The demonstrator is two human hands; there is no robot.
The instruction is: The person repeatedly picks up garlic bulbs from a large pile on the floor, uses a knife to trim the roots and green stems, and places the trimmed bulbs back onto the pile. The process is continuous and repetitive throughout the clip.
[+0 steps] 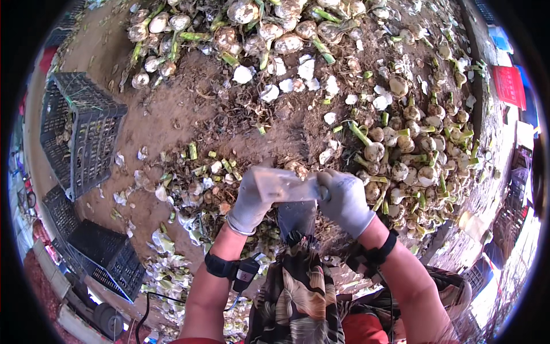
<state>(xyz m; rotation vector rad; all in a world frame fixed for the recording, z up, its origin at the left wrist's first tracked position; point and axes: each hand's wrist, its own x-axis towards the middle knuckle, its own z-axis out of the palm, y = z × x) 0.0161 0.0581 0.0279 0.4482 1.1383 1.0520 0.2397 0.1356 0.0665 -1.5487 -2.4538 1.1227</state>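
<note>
My right hand [346, 200], in a white work glove, is closed around the handle of a broad-bladed knife [290, 187]. The blade extends left, across the fingers of my left hand [250, 202], which is also gloved. Just beyond the blade's far edge a soil-stained garlic bulb [296, 167] shows between my hands. Whether the left fingers grip it is hidden by the blade. Below the blade there is a dark flat object [296, 217], its kind unclear. A heap of trimmed garlic bulbs with short green stems [412, 159] lies right of my right hand.
A larger pile of garlic [258, 30] lies ahead on the soil. At left stand black plastic crates [92, 142], [107, 253]. Cut stem pieces [193, 150] and white peels [165, 243] litter the ground. A red box [509, 87] is at far right. A black cable [148, 301] runs near my left forearm.
</note>
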